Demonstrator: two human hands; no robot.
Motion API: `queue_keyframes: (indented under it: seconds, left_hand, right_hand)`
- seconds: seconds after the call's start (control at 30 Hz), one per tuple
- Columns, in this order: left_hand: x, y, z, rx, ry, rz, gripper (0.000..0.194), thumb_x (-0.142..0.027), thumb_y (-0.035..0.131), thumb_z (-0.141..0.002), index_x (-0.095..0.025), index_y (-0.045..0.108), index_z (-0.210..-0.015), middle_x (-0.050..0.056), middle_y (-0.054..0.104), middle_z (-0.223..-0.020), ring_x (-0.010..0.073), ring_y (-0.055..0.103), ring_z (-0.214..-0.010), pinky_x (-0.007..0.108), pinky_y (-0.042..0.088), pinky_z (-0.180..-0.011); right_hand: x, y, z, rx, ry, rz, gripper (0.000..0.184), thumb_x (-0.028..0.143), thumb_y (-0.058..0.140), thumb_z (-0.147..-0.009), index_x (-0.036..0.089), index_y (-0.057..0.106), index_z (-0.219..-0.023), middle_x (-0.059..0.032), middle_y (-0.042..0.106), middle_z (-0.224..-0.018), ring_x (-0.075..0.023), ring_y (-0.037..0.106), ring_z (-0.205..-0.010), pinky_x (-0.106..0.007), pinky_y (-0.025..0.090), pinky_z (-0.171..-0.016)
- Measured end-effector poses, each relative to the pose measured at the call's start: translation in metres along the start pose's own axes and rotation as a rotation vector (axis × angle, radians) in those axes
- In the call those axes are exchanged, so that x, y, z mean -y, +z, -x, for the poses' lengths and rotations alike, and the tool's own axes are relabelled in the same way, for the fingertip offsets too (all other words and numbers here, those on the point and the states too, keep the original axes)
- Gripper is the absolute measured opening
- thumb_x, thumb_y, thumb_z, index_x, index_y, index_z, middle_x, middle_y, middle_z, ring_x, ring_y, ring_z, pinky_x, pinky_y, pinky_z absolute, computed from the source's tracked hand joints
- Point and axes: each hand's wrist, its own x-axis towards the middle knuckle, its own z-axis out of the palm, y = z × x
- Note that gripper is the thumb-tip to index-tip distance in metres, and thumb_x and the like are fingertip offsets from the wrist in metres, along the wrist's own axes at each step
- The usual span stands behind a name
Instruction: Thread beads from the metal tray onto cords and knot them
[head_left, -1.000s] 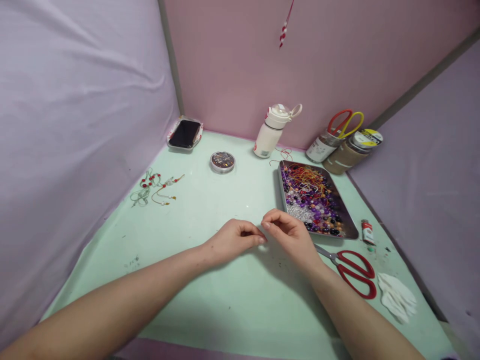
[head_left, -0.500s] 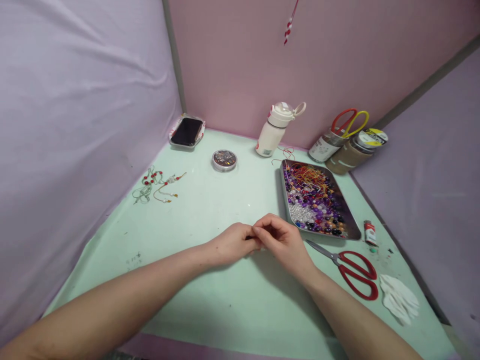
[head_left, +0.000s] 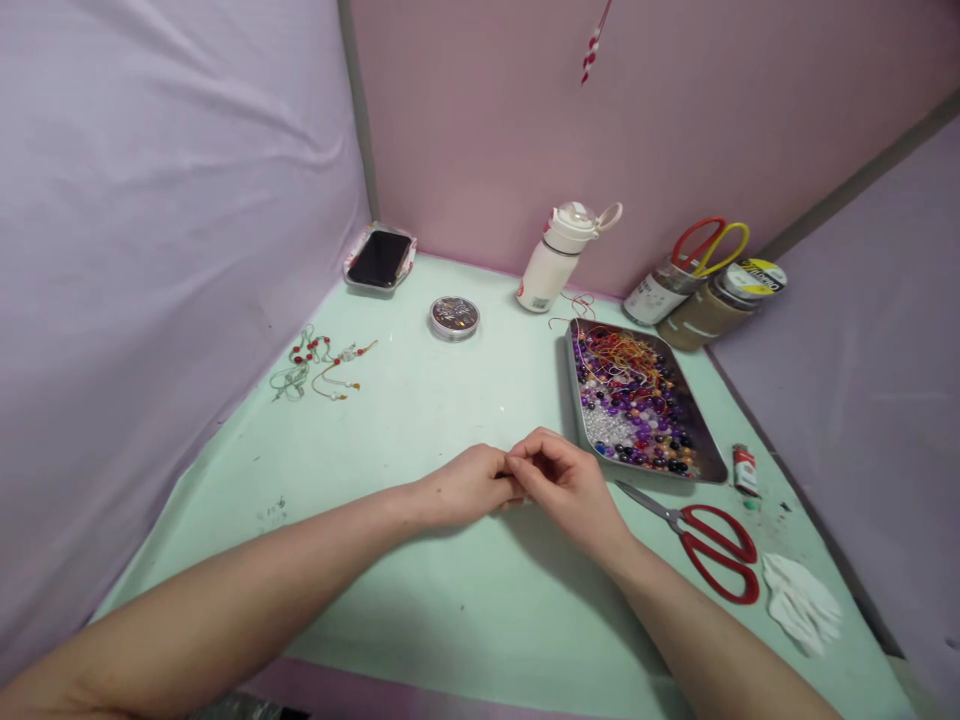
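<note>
My left hand point(head_left: 474, 484) and my right hand point(head_left: 561, 482) meet fingertip to fingertip above the middle of the table. Both are closed in a pinch. Whatever lies between the fingers is hidden or too small to make out. Just beyond my right hand stands a metal tray point(head_left: 701, 440) of purple, black, clear and orange beads point(head_left: 637, 410), with a tangle of red and yellow cord point(head_left: 626, 360) on top. Scissors point(head_left: 709, 545) with red handles lie to the right of that hand. Over on the left rests a green cord strung with red beads point(head_left: 311, 350).
Toward the back are a phone point(head_left: 380, 260) in a plastic tray, a round clear case point(head_left: 454, 317) and a white bottle point(head_left: 553, 258). Jars point(head_left: 709, 305), one holding scissors, stand back right. A lighter point(head_left: 745, 470) and crumpled white gloves point(head_left: 802, 603) lie at the right edge.
The camera view has shifted slightly, so the things on the table appear a little to the right. My hands stay pinched together in nearly the same pose.
</note>
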Motion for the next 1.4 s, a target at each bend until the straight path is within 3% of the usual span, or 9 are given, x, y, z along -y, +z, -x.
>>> queue_keyframes:
  seconds: [0.3,0.7,0.93,1.13,1.4]
  left_hand:
    - [-0.01,-0.002,0.004,0.001,-0.03,0.024,0.025,-0.034,0.048,-0.075,-0.017,0.05,-0.058,-0.004,0.043,-0.054,0.0105,0.038,-0.053,0.025,0.03,-0.055]
    - [-0.003,-0.001,0.001,-0.005,-0.039,0.033,0.012,-0.022,0.045,-0.069,-0.017,0.049,-0.059,-0.005,0.042,-0.053,0.0104,0.037,-0.051,0.026,0.028,-0.054]
    - [-0.005,0.0,0.001,-0.1,0.022,0.17,0.02,-0.032,0.052,-0.076,-0.015,0.054,-0.065,-0.005,0.043,-0.055,0.0089,0.037,-0.052,0.024,0.027,-0.051]
    - [-0.008,0.0,0.002,-0.224,0.037,0.241,0.024,-0.037,0.058,-0.077,-0.013,0.064,-0.079,-0.004,0.048,-0.059,0.0089,0.04,-0.055,0.022,0.031,-0.053]
    - [-0.011,-0.003,0.002,-0.293,0.012,0.313,0.026,-0.038,0.06,-0.077,-0.013,0.065,-0.076,-0.004,0.046,-0.058,0.0082,0.038,-0.054,0.023,0.029,-0.052]
  right_hand:
    - [0.002,-0.002,-0.002,0.018,0.009,-0.061,0.014,0.028,0.058,-0.085,0.019,0.066,-0.078,-0.0018,0.06,-0.075,-0.0129,0.053,-0.066,-0.025,0.041,-0.058]
    - [0.0,0.002,0.0,-0.02,-0.048,0.048,0.007,0.023,0.061,-0.082,0.02,0.065,-0.077,-0.0004,0.057,-0.072,-0.0128,0.049,-0.063,-0.026,0.038,-0.058]
    - [-0.002,-0.004,-0.005,-0.071,0.108,-0.247,0.017,0.035,0.062,-0.083,0.02,0.061,-0.077,0.0007,0.056,-0.072,-0.0129,0.051,-0.066,-0.026,0.04,-0.063]
    - [-0.003,-0.007,-0.009,-0.122,0.244,-0.511,0.025,0.042,0.07,-0.076,0.019,0.06,-0.075,0.0043,0.048,-0.062,-0.0091,0.038,-0.055,-0.023,0.033,-0.055]
    - [-0.007,-0.011,-0.01,-0.055,0.282,-0.477,0.033,0.048,0.065,-0.079,0.018,0.068,-0.093,0.0015,0.052,-0.065,-0.0095,0.04,-0.056,-0.023,0.032,-0.051]
